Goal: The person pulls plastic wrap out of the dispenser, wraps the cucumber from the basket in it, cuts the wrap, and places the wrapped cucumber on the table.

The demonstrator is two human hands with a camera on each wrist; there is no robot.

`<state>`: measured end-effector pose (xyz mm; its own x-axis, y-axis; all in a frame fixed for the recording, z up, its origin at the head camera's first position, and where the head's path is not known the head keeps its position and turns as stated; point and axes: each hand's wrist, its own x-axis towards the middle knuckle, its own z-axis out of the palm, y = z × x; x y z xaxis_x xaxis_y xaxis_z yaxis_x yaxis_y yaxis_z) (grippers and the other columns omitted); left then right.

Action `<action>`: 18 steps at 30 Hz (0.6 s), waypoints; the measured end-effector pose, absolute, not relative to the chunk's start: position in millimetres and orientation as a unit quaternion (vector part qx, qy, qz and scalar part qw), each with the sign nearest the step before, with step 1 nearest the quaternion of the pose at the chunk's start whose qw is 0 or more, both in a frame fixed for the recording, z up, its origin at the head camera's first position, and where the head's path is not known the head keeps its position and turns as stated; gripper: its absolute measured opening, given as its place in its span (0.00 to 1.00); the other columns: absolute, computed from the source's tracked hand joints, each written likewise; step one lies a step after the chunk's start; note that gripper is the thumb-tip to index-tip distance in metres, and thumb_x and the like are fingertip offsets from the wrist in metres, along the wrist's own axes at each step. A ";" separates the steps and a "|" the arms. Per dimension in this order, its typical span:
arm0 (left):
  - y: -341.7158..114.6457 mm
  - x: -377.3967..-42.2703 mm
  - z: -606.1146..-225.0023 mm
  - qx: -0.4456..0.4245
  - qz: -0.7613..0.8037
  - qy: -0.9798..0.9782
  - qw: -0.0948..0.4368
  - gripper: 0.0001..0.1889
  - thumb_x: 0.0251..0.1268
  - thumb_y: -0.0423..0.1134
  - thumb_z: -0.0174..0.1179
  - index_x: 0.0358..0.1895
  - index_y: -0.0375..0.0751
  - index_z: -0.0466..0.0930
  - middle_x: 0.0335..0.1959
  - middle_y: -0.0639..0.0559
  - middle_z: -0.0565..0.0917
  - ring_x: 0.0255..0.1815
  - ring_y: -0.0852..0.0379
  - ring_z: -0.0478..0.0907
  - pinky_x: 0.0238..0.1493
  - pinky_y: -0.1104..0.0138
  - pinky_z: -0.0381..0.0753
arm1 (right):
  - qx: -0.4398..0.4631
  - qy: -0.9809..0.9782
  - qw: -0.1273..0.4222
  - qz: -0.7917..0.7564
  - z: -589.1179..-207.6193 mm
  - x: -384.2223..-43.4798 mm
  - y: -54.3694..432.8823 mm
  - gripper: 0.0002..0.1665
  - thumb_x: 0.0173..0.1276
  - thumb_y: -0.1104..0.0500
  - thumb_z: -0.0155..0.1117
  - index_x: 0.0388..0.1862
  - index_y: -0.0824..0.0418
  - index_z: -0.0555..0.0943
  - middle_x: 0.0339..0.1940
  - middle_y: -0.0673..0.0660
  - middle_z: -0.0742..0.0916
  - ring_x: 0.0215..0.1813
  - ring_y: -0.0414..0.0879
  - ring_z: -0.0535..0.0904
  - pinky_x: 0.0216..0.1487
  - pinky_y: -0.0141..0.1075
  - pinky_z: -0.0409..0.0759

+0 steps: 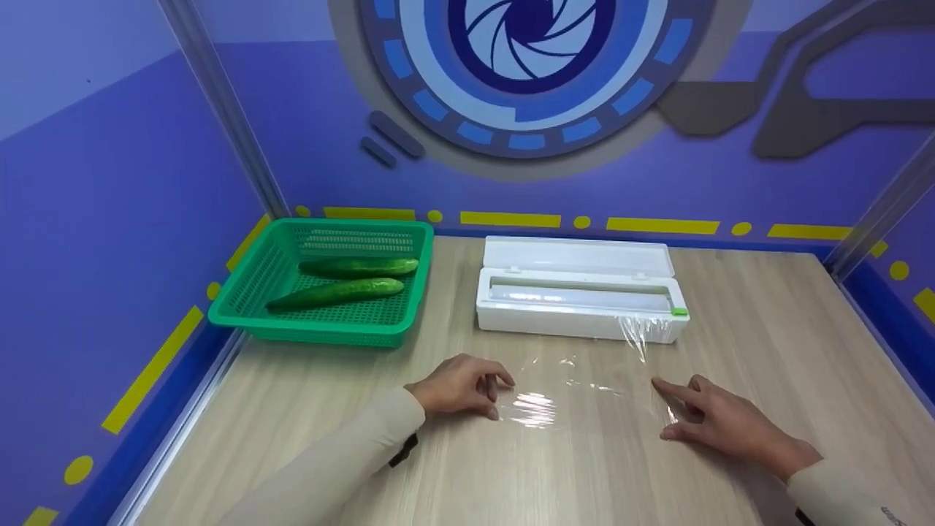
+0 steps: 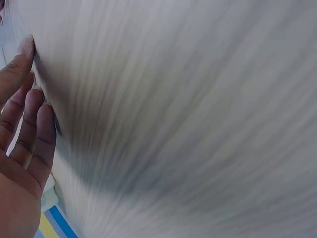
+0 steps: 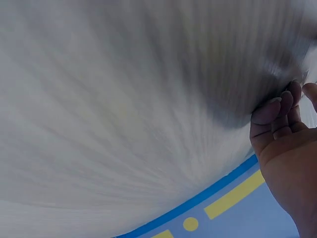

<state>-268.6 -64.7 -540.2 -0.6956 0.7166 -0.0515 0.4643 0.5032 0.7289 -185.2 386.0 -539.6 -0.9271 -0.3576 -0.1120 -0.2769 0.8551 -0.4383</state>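
A thin sheet of clear cling film (image 1: 535, 410) lies on the table between the two hands, seen mostly by its glints. It trails back to a white dispenser box (image 1: 555, 323), whose lid is raised over a film roll (image 1: 577, 296). At the sheet's left side, my left hand (image 1: 460, 385) rests fingertips on the table, thumb and forefinger apart. My right hand (image 1: 730, 420) touches the right side, forefinger and thumb spread. Both wrist views show fingertips (image 2: 45, 116) (image 3: 267, 111) down near the wood; the film is hard to make out there.
A green plastic basket (image 1: 329, 337) with two cucumbers (image 1: 336, 294) stands at the back left. The wood-grain table (image 1: 555, 489) meets a purple-blue wall (image 1: 307, 131) behind, with more wall panels on both sides. A small green slider (image 1: 679, 312) sits at the box's right end.
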 end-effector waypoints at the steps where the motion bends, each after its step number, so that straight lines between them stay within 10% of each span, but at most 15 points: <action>1: -64.6 -268.8 -540.3 0.350 0.355 0.849 0.174 0.24 0.53 0.34 0.83 0.55 0.47 0.89 0.31 0.59 0.85 0.34 0.68 0.78 0.44 0.71 0.78 | -0.169 0.958 0.090 -0.213 -539.7 -184.5 386.1 0.52 0.64 0.29 0.72 0.79 0.55 0.74 0.35 0.48 0.69 0.31 0.38 0.63 0.30 0.33 0.61; 18: -69.6 -272.2 -536.1 0.353 0.381 0.841 0.149 0.27 0.50 0.36 0.85 0.57 0.42 0.90 0.32 0.51 0.88 0.32 0.69 0.78 0.42 0.71 0.79 | -0.201 0.956 0.055 -0.204 -538.9 -182.1 386.4 0.51 0.63 0.29 0.73 0.77 0.56 0.77 0.38 0.48 0.69 0.41 0.42 0.63 0.35 0.33 0.63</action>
<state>-272.2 -69.6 -536.1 -0.7058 0.7081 0.0190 0.4813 0.4597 0.7464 -182.1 386.4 -538.9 -0.9129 -0.4076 -0.0222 -0.3629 0.8354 -0.4127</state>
